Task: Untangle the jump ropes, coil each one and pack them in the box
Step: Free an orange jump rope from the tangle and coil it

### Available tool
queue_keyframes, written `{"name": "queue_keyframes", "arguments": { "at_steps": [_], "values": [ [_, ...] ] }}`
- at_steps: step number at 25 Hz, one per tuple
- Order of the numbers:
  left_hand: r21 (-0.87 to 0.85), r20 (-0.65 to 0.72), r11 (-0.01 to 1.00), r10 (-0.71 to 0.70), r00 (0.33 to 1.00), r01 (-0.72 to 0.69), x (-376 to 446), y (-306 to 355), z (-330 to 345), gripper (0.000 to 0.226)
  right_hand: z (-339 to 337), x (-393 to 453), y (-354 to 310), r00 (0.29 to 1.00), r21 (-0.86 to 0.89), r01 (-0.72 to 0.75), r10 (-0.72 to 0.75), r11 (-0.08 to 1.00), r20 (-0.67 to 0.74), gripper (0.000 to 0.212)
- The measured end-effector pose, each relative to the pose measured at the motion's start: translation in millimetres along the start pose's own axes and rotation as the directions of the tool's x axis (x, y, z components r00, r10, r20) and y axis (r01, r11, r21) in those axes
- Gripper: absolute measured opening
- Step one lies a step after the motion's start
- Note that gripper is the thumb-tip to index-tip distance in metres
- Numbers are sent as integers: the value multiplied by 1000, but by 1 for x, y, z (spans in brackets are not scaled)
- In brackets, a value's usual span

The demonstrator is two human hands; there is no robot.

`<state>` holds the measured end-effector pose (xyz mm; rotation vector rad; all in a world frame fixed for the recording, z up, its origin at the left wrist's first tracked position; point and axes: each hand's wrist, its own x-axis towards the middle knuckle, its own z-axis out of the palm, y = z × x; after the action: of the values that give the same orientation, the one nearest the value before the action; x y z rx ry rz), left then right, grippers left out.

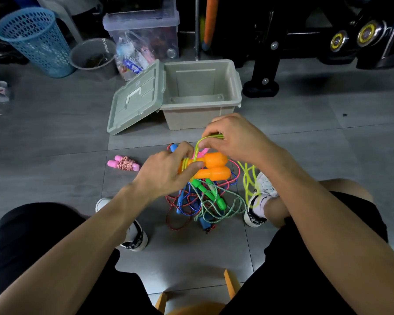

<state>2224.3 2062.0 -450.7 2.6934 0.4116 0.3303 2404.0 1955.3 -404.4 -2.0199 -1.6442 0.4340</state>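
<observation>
Head view: the left hand point(168, 169) grips two orange plastic jump-rope handles point(214, 167) held side by side; the right hand point(232, 135) pinches their yellow-green cord point(205, 139) (loops wrapped round the handles). Below lies a tangle of coloured ropes point(205, 203); a coiled pink-handled rope point(123, 164) lies left; the open beige plastic box point(214, 109) stands beyond.

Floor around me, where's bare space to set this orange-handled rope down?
Bare tile lies between the pink-handled coiled rope and the left shoe, and right of the open box. Between the shoes, the tangled ropes crowd it.
</observation>
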Motion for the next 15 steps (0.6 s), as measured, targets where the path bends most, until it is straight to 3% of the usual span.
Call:
{"name": "queue_keyframes", "arguments": {
  "at_steps": [5, 12, 13, 15],
  "values": [
    [-87, 64, 993, 80, 995, -74, -2, 0, -4, 31, -4, -3, 17, 980, 126, -195, 197, 973, -5, 29],
    [-384, -60, 919, -118, 991, 86, -2, -7, -22, 26, 6, 0, 46, 971, 319, -234, 207, 918, 118, 19],
    [-476, -85, 869, -197, 977, 134, -1, -10, -22, 27, 9, 0, 51, 967, 331, -251, 223, 910, 119, 20],
    [-719, -75, 632, -484, 872, 289, 5, -15, -24, 38, 14, -2, 55, 963, 345, -270, 242, 899, 123, 22]
  ]
}}
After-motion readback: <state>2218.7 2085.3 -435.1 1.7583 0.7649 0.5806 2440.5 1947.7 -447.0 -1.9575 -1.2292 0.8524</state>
